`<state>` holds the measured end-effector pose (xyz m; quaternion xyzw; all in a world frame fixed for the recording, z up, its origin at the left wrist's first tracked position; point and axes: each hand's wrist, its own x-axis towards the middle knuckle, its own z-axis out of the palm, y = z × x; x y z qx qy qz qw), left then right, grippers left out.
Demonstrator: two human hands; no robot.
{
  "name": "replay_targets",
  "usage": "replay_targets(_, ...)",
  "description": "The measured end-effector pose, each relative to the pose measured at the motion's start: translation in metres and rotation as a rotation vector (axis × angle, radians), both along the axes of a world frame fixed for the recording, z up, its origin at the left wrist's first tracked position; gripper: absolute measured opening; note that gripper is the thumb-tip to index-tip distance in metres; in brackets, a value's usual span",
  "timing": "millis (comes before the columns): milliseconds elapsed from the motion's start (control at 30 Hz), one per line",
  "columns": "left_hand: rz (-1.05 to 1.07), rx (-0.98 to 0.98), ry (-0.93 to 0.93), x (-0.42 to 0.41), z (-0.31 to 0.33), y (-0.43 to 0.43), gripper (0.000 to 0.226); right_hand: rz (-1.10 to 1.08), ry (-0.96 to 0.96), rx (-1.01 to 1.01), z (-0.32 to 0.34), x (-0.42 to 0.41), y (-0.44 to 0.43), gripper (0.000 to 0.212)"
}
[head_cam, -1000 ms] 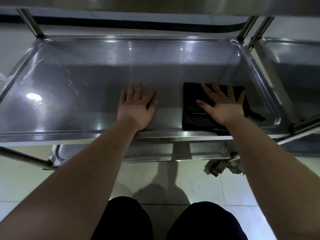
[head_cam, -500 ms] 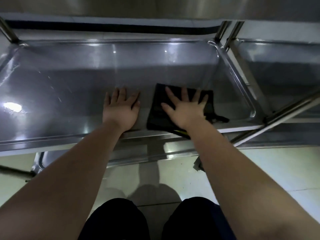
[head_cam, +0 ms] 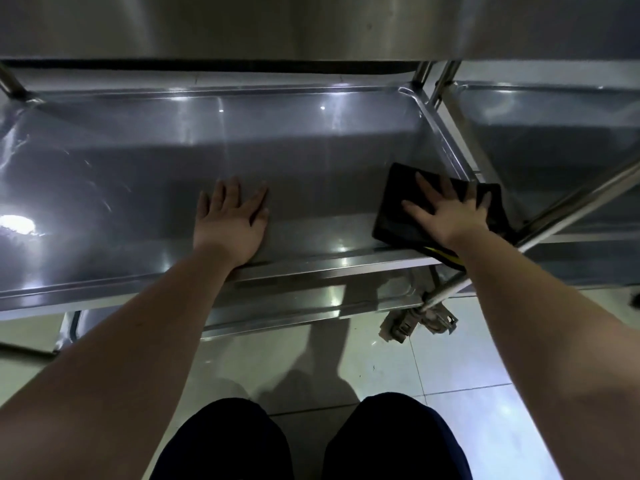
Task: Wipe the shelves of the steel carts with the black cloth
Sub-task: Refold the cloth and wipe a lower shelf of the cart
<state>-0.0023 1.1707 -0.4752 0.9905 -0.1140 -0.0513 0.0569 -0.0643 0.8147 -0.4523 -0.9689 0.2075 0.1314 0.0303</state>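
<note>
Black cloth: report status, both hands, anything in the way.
Left hand flat on shelf. Right hand flat, pressing black cloth at shelf's near right corner. Steel bar close beside it.

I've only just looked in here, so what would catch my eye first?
Two bare arms reach onto a shiny steel cart shelf: the right hand lies flat on a black cloth near the shelf's right front corner, and the left hand rests flat on bare steel near the middle of the front edge. A bright glare shines at the shelf's far left, and a second cart stands close on the right.
</note>
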Motion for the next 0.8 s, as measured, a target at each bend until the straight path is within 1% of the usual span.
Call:
replay_targets(100,-0.005,0.001,-0.005,0.0,-0.001,-0.001,0.052,0.006,-0.011,-0.02,-0.001,0.001,0.025,0.072)
replay_targets(200,0.004,-0.049,-0.008,0.003,0.001,0.0,0.051,0.141,-0.036,-0.021,-0.004,0.01,0.082,0.074)
replay_targets(300,0.0,-0.203,-0.003,0.002,0.005,0.005,0.051,0.28,-0.062,-0.023,-0.008,0.016,0.146,0.074)
replay_targets(400,-0.016,-0.448,0.072,-0.001,0.016,0.025,0.054,0.292,-0.096,-0.023,-0.009,0.019,0.168,0.074)
replay_targets(433,-0.025,-0.471,0.084,-0.002,0.02,0.037,0.054,0.287,-0.1,-0.02,-0.008,0.02,0.167,0.074)
replay_targets(533,-0.017,-0.32,0.054,-0.001,0.024,0.088,0.052,0.275,-0.074,-0.018,-0.008,0.02,0.164,0.074)
replay_targets(667,0.134,-0.098,0.029,-0.005,0.018,0.174,0.052,0.264,-0.051,-0.02,-0.009,0.017,0.167,0.074)
replay_targets(733,0.181,-0.025,0.027,-0.008,0.015,0.197,0.053,0.253,-0.048,-0.024,-0.007,0.017,0.168,0.074)
replay_targets(800,0.171,0.029,0.024,-0.007,0.013,0.201,0.054,0.236,-0.05,-0.013,-0.005,0.017,0.176,0.074)
